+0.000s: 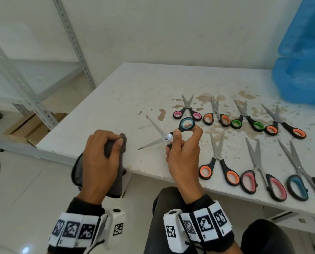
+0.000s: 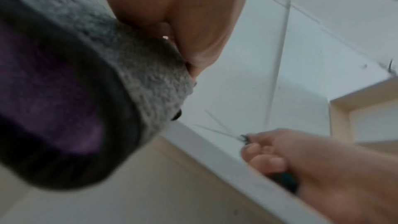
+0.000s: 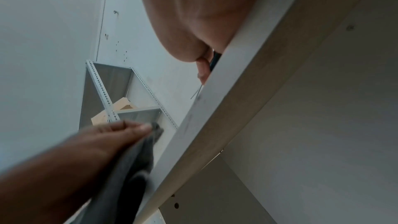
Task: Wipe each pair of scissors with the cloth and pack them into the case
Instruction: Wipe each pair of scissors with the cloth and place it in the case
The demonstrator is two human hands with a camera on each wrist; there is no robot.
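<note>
Your right hand [image 1: 183, 153] grips the teal-handled scissors [image 1: 168, 133], blades spread toward your left. Your left hand [image 1: 101, 160], beside it, clutches the grey cloth [image 1: 116, 182] at the desk [image 1: 134, 92] edge.

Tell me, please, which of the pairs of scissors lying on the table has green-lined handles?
The green-handled scissors, third from the left in the far row. All the other pairs on the table have pink, orange or teal linings.

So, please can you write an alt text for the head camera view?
The right hand holds open teal-handled scissors above a stained white table, while the left hand grips a grey cloth. Seven more pairs lie in two rows at right, near a blue case.
</note>
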